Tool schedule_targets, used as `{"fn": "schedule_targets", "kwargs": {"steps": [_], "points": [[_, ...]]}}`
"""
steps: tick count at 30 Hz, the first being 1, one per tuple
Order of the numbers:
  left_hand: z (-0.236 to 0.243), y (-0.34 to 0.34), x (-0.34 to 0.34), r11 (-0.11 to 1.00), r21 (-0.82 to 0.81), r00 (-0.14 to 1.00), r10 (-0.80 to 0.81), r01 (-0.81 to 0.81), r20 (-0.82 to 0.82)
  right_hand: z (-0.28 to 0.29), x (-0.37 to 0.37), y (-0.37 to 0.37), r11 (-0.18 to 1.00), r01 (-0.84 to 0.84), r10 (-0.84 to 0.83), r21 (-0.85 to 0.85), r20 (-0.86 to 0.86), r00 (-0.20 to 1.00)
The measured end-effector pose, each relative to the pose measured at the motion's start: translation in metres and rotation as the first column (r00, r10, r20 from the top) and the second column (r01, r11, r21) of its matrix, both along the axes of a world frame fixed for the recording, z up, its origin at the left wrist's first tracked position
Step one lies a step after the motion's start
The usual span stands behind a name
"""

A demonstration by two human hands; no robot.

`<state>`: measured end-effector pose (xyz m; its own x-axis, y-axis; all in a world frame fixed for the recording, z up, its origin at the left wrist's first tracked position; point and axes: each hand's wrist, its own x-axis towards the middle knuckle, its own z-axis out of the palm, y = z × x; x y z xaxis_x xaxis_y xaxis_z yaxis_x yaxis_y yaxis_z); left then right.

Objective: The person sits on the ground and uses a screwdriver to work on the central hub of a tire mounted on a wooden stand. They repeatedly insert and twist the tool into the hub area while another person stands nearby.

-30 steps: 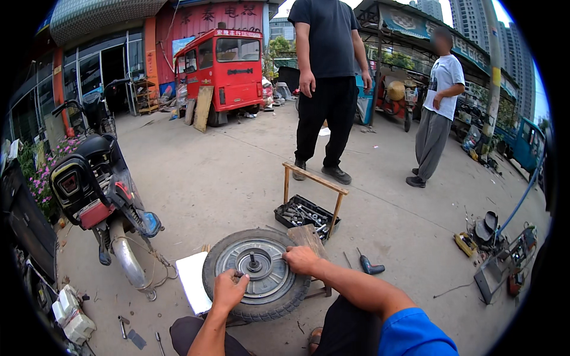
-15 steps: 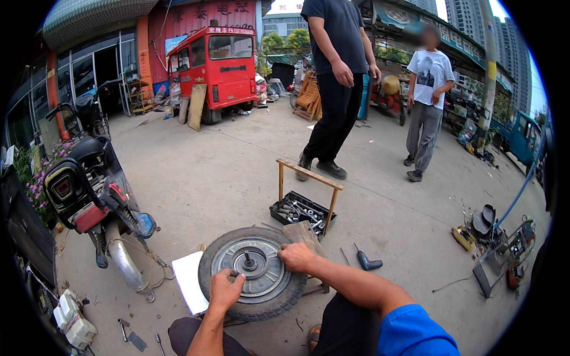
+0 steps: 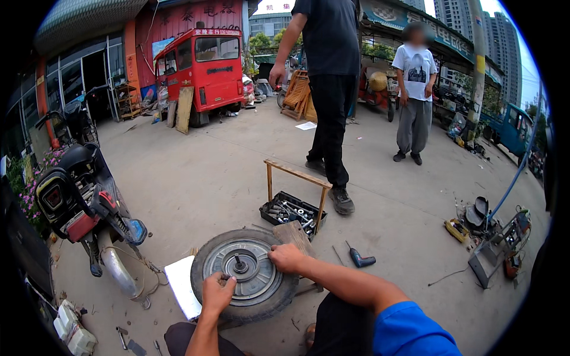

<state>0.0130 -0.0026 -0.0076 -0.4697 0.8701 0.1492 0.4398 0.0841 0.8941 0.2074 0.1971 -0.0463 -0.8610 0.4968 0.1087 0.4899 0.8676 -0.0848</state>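
Observation:
A wheel (image 3: 261,276) with a black tyre and grey metal hub lies flat in front of me, its threaded axle (image 3: 240,264) pointing up. My left hand (image 3: 217,294) is over the near left side of the hub, thumb and fingertips pinched together; whatever small thing is between them cannot be made out. At the hub's right edge, my right hand (image 3: 286,258) rests with curled fingers, and their tips are partly hidden. A wooden board (image 3: 295,233) sticks out from under the tyre's far right side. White sheet material (image 3: 183,286) lies under the tyre's left.
Beyond the wheel stands a black toolbox (image 3: 292,213) of sockets and metal parts with a wooden handle frame (image 3: 298,174). A power drill (image 3: 360,258) lies to the right. An electric scooter (image 3: 89,196) is at left. Two people stand ahead, one dark-clothed (image 3: 332,107) near the toolbox.
The dark-clothed person has stepped closer to the toolbox. The person in white has turned and lowered an arm. My view has shifted slightly; both hands stay at the hub.

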Motion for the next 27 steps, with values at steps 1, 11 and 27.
{"fn": "schedule_targets", "kwargs": {"steps": [1,11,27], "points": [[0.001,-0.001,0.0,1.0,0.003,1.0,0.002,-0.002,-0.001,0.002,0.0,0.0,1.0,-0.002,0.002,-0.002,0.007,1.0],[-0.005,0.002,-0.001,1.0,0.02,0.996,-0.018,0.02,-0.084,0.008,0.0,-0.004,1.0,0.011,-0.011,-0.007,-0.001,1.0],[-0.013,0.002,-0.005,1.0,0.018,0.996,-0.012,0.014,-0.088,-0.004,-0.001,-0.002,0.999,-0.013,0.015,0.029,-0.081,0.997]]}}
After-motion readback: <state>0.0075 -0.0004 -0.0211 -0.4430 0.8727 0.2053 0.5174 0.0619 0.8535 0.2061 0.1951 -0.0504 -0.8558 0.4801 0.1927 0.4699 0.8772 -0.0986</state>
